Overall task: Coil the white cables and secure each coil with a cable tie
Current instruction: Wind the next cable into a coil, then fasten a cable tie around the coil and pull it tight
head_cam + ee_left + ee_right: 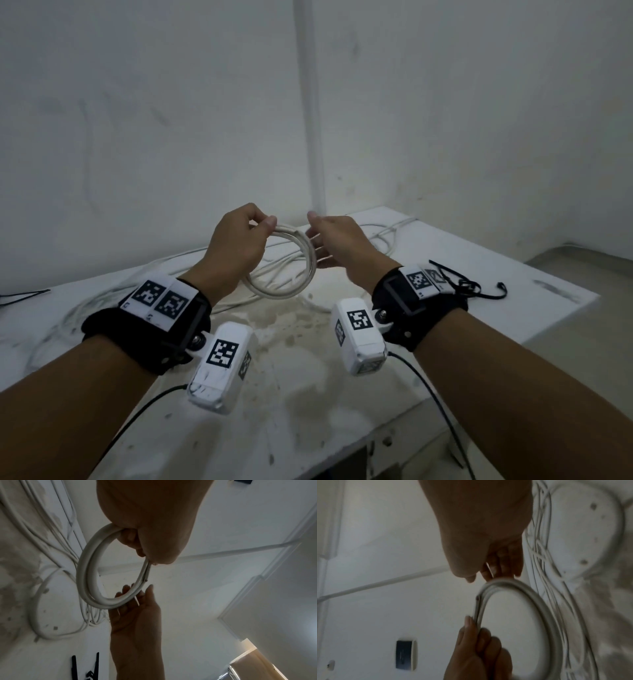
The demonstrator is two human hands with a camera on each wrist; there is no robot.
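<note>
Up above the table [342, 394], a white cable coil [284, 291] hangs between two hands.
Its top is pinched by the left hand [236, 250], thumb and curled fingers closed round the strands; the right hand [342, 243] has straight, spread fingers [126, 591] lying against the coil's far side, gripping nothing. Loose white cables [383, 233] sprawl on the stained tabletop behind, and black cable ties [476, 287] lie near the right wrist.
</note>
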